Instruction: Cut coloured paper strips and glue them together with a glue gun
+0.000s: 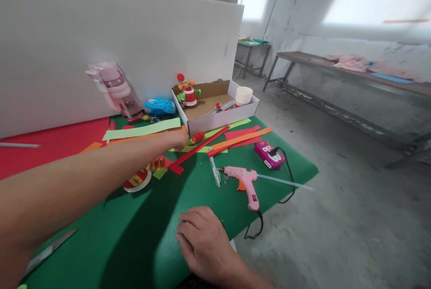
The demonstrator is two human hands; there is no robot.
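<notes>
My left hand (178, 140) reaches across the table among the paper strips, its fingers mostly hidden behind the hand. Right beside it lies a red pleated paper piece (197, 136); whether they touch is unclear. My right hand (205, 239) rests on the green tabletop with its fingers lying loosely bent and nothing in them. Under my left forearm, a decorated paper cup (136, 180) lies partly covered, near an orange pleated strip (156, 163). A pink hot glue gun (244, 179) with a glue stick in its back lies beyond my right hand.
A shallow box (218, 120) holds a finished cup figure (189, 93) and stacked white cups (244, 95). A purple power socket (269, 154) sits at the right edge, its cord hanging down. A pink bottle (117, 91) leans at the back; scissors (50, 251) lie front left.
</notes>
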